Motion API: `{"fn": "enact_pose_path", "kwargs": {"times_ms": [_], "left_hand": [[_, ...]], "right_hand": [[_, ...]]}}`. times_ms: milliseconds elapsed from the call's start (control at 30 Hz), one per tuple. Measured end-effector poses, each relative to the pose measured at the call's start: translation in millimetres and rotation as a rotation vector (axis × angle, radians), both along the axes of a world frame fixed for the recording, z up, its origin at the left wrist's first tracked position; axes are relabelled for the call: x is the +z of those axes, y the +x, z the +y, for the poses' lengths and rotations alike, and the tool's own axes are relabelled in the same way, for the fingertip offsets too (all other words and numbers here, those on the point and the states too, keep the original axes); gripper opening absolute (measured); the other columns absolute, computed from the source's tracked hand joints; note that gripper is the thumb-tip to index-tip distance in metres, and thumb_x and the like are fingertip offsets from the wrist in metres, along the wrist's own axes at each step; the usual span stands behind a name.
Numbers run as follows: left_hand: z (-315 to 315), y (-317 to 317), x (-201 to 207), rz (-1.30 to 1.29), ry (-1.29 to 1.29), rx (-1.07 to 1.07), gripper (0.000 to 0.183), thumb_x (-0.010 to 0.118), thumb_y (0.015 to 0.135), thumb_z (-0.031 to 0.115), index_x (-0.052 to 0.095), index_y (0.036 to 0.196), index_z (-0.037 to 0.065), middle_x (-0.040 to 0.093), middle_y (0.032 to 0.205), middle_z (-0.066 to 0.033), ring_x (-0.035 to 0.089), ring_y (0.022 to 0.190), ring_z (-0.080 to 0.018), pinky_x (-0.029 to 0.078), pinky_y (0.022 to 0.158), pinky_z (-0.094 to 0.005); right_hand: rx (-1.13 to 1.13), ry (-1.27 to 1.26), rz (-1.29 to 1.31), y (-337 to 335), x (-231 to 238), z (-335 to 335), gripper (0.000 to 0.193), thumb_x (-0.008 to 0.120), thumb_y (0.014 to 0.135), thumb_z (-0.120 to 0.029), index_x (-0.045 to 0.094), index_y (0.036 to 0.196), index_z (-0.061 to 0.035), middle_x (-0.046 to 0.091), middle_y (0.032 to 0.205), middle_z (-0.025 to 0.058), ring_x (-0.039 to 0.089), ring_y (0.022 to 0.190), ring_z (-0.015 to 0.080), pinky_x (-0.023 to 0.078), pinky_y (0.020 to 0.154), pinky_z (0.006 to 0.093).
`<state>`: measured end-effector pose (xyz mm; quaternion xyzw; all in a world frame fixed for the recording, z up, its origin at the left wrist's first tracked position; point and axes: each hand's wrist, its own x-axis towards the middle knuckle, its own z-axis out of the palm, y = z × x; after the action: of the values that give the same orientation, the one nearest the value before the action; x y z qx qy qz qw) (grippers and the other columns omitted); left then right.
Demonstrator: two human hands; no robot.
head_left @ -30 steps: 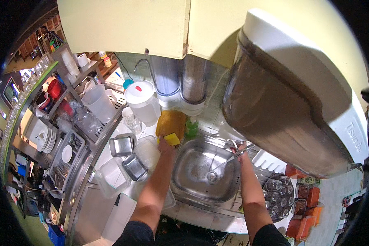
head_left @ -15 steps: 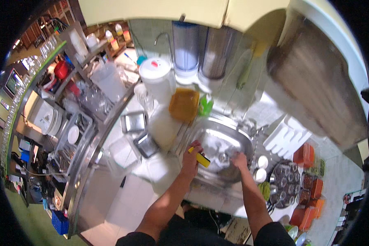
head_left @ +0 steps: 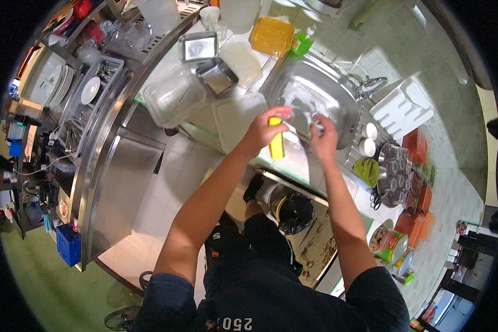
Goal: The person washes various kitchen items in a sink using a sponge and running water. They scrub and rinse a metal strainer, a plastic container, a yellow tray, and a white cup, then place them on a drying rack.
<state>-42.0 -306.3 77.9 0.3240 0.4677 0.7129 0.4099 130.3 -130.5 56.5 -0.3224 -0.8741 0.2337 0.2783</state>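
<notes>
My left hand (head_left: 260, 131) is closed around a yellow sponge (head_left: 276, 145) and hangs over the near edge of the steel sink (head_left: 331, 79). White suds (head_left: 301, 98) lie on the sink's floor. My right hand (head_left: 325, 139) is at the near right part of the sink, its fingers drawn together around something small and greyish that I cannot make out. A gap separates the two hands.
Left of the sink are a white lid (head_left: 240, 119), a clear plastic tub (head_left: 174, 97) and two metal trays (head_left: 217, 76). An orange container (head_left: 271, 36) and a green bottle (head_left: 302, 42) stand behind. Rightward are white cups (head_left: 367, 147), a green cloth (head_left: 366, 172) and a white rack (head_left: 404, 108).
My view has tilted down toward my body. Both hands have come up from the sink toward its near edge, and the sponge is now turned more upright in my left hand.
</notes>
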Motion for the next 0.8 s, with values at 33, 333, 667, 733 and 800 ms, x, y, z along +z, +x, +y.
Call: {"fn": "enact_pose_path", "kwargs": {"times_ms": [33, 333, 667, 733, 800], "left_hand": [[-29.4, 8.8, -1.7, 0.151, -0.06, 0.07, 0.044, 0.065, 0.086, 0.007, 0.062, 0.129, 0.003, 0.067, 0.119, -0.0061, 0.061, 0.1, -0.0137, 0.049, 0.089, -0.0296], [-202.5, 67.5, -135.2, 0.156, -0.651, 0.095, 0.041, 0.075, 0.082, 0.013, 0.068, 0.122, 0.009, 0.067, 0.107, -0.0064, 0.063, 0.102, -0.02, 0.049, 0.093, -0.033], [-135.8, 56.0, -260.8, 0.543, -0.834, 0.073, 0.045, 0.082, 0.079, 0.04, 0.072, 0.112, 0.011, 0.066, 0.103, -0.0168, 0.066, 0.098, -0.033, 0.053, 0.09, -0.0429], [-111.3, 60.1, -272.9, 0.625, -0.894, 0.092, 0.052, 0.084, 0.075, 0.047, 0.073, 0.108, 0.007, 0.066, 0.101, -0.0196, 0.067, 0.097, -0.0347, 0.054, 0.088, -0.0443], [-89.3, 70.7, -280.5, 0.731, -0.989, 0.154, 0.06, 0.084, 0.073, 0.055, 0.074, 0.103, 0.004, 0.066, 0.1, -0.0214, 0.067, 0.097, -0.0358, 0.054, 0.087, -0.0455]], "right_hand": [[0.043, -0.042, 0.039, 4.5, -6.4, -33.5, 0.025, 0.067, 0.089, -0.007, 0.067, 0.114, -0.0026, 0.067, 0.112, 0.0178, 0.067, 0.096, 0.0305, 0.054, 0.081, 0.0376], [-0.053, -0.768, -0.191, 91.1, -235.5, -217.6, 0.021, 0.074, 0.087, -0.016, 0.074, 0.104, -0.0035, 0.075, 0.101, 0.0112, 0.069, 0.083, 0.0176, 0.055, 0.074, 0.0322], [-0.486, -1.794, 0.377, 78.6, -408.3, -158.5, 0.025, 0.058, 0.102, -0.029, 0.059, 0.107, -0.0047, 0.059, 0.088, 0.0018, 0.056, 0.073, 0.0131, 0.049, 0.069, 0.0281], [-0.445, -1.776, 0.367, 88.5, -407.7, -169.0, 0.019, 0.056, 0.103, -0.025, 0.062, 0.099, -0.0069, 0.062, 0.082, 0.0019, 0.056, 0.069, 0.0127, 0.049, 0.065, 0.0256], [-0.279, -1.625, 0.307, 109.5, -402.5, -186.5, 0.018, 0.057, 0.102, -0.027, 0.063, 0.099, -0.0101, 0.064, 0.081, 0.0019, 0.062, 0.073, 0.0138, 0.051, 0.067, 0.0285]]}}
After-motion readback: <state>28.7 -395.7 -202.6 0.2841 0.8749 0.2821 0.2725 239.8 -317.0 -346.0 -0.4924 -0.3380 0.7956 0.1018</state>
